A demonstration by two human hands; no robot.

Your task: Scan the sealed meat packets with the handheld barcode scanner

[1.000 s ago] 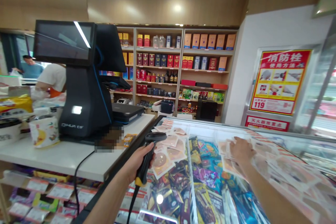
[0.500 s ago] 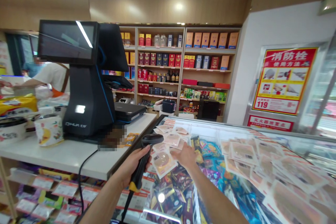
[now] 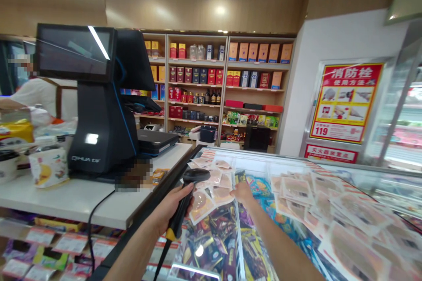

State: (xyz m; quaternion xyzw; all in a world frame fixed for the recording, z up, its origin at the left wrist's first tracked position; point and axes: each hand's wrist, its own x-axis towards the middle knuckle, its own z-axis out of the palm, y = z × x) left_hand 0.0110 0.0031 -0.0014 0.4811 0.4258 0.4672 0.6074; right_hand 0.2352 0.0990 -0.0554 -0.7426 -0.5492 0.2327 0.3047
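My left hand is wrapped round the handle of a black and yellow barcode scanner, its head tilted over several flat, clear-edged packets with pale round contents. My right hand has its fingers closed at the right edge of one such flat packet, just right of the scanner head. These packets lie on the glass top of a freezer. Under the glass are bags in dark, blue and yellow wrappers. A larger spread of similar flat packets covers the right side of the glass.
On the left, a white counter bears a black checkout terminal, a paper cup and a yellow bag. A black cable hangs over its edge. Shelves of boxes stand behind. Another person is at far left.
My right hand has moved slightly right, and a flat packet now shows more plainly beside the lower left one. My left hand keeps hold of the scanner. The view has turned a little right.
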